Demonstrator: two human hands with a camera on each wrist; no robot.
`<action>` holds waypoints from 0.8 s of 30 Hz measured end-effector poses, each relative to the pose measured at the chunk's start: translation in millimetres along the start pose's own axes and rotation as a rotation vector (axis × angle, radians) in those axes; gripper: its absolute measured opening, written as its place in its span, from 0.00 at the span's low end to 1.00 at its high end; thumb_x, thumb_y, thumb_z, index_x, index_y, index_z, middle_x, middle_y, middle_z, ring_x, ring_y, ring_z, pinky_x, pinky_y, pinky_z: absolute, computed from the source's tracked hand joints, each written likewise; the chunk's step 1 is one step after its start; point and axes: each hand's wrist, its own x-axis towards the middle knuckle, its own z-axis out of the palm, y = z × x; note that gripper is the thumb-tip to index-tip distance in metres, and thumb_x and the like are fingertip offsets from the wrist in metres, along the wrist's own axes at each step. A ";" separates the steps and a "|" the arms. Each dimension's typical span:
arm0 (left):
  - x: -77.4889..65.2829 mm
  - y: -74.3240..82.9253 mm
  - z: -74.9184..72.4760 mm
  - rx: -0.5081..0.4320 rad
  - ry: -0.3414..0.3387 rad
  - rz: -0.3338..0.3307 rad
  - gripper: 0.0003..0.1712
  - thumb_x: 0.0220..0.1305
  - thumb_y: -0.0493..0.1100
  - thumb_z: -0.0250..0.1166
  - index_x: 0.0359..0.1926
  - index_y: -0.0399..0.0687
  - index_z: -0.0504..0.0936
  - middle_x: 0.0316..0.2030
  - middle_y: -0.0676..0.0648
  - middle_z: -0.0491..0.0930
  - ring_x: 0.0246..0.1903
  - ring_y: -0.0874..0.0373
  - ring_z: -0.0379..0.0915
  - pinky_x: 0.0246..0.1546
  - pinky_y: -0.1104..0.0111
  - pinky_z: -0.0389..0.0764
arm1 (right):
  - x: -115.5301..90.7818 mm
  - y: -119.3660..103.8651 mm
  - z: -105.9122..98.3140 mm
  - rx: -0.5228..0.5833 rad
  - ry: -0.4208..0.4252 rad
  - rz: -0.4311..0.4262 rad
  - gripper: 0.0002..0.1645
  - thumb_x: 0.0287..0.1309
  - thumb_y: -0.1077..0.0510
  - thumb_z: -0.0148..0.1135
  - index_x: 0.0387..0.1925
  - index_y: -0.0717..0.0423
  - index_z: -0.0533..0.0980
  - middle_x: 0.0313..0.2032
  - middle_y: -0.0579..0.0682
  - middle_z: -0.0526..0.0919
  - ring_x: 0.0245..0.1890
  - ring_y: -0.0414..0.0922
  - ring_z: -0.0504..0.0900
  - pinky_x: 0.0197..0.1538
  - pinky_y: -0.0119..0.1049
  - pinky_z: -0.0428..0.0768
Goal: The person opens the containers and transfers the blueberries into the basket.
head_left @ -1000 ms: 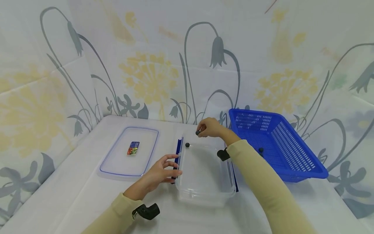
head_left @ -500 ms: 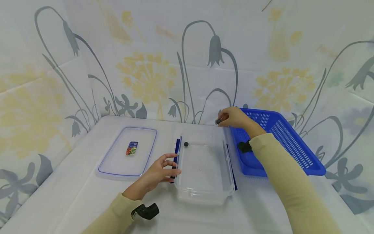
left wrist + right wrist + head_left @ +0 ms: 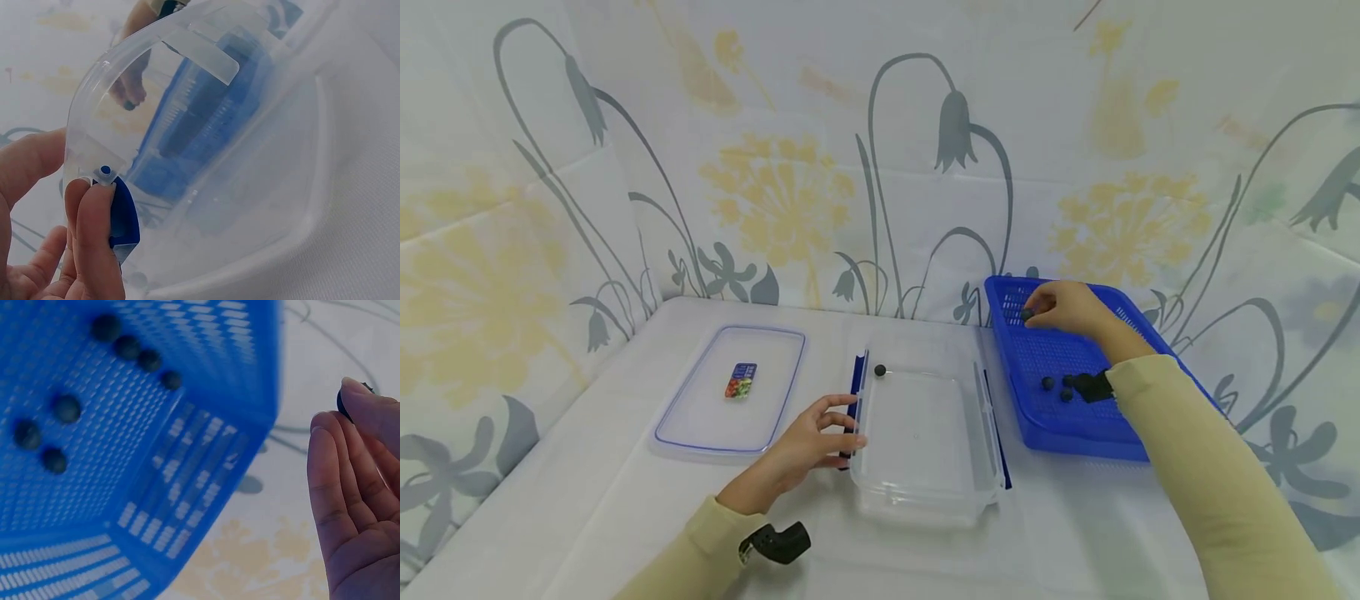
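In the head view, my right hand (image 3: 1067,310) is over the far left part of the blue basket (image 3: 1017,392), pinching a small dark blueberry (image 3: 1027,314) between thumb and fingers. The right wrist view shows this blueberry (image 3: 345,405) at the fingertips, above the basket's rim. Several more blueberries (image 3: 67,409) lie on the basket floor. My left hand (image 3: 808,442) holds the left rim of a clear plastic box (image 3: 917,442), fingers by its blue latch (image 3: 125,215). One blueberry (image 3: 880,370) sits near the box's far left corner.
A clear lid (image 3: 767,417) with a blue seal and a colorful label (image 3: 741,381) lies on the white tablecloth left of the box. Behind the table hangs a flower-printed cloth (image 3: 790,208). The basket stands close to the box's right side.
My right hand has moved right, from above the far end of the box to over the basket, with the blueberry still pinched. The left hand stays on the box rim.
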 end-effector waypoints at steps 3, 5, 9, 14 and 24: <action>0.2 0.2 0.5 0.001 -0.003 -0.001 0.36 0.55 0.38 0.68 0.63 0.44 0.63 0.44 0.42 0.72 0.35 0.55 0.74 0.39 0.60 0.80 | -7.9 14.4 -1.1 -0.016 -0.004 0.025 0.16 0.52 0.60 0.66 0.41 0.66 0.77 0.33 0.54 0.79 0.35 0.52 0.77 0.39 0.49 0.76; 0.3 0.2 0.5 0.000 -0.005 -0.003 0.36 0.54 0.38 0.69 0.63 0.44 0.63 0.44 0.42 0.72 0.34 0.55 0.74 0.39 0.60 0.80 | -13.0 23.7 -0.6 -0.026 -0.013 0.031 0.16 0.51 0.60 0.67 0.40 0.66 0.77 0.30 0.53 0.79 0.33 0.51 0.77 0.39 0.50 0.76; 0.6 0.1 -0.1 -0.001 -0.007 0.000 0.37 0.54 0.38 0.69 0.63 0.45 0.63 0.44 0.42 0.72 0.35 0.55 0.74 0.39 0.60 0.80 | -22.6 43.3 0.7 -0.023 -0.021 0.046 0.17 0.50 0.59 0.68 0.39 0.67 0.76 0.29 0.52 0.80 0.32 0.52 0.77 0.44 0.56 0.73; 1.0 0.1 -1.2 0.002 -0.019 0.002 0.37 0.55 0.39 0.69 0.64 0.45 0.63 0.44 0.42 0.72 0.35 0.54 0.74 0.40 0.59 0.80 | -29.6 64.7 6.1 -0.007 -0.025 0.072 0.17 0.50 0.61 0.67 0.39 0.69 0.75 0.28 0.53 0.81 0.30 0.51 0.79 0.42 0.55 0.75; 0.3 2.9 -0.6 0.018 0.006 -0.008 0.36 0.54 0.38 0.69 0.63 0.45 0.64 0.44 0.42 0.72 0.34 0.55 0.75 0.39 0.59 0.81 | -31.6 85.4 24.8 0.078 -0.099 0.115 0.16 0.50 0.64 0.65 0.39 0.71 0.74 0.28 0.53 0.80 0.29 0.50 0.80 0.37 0.49 0.79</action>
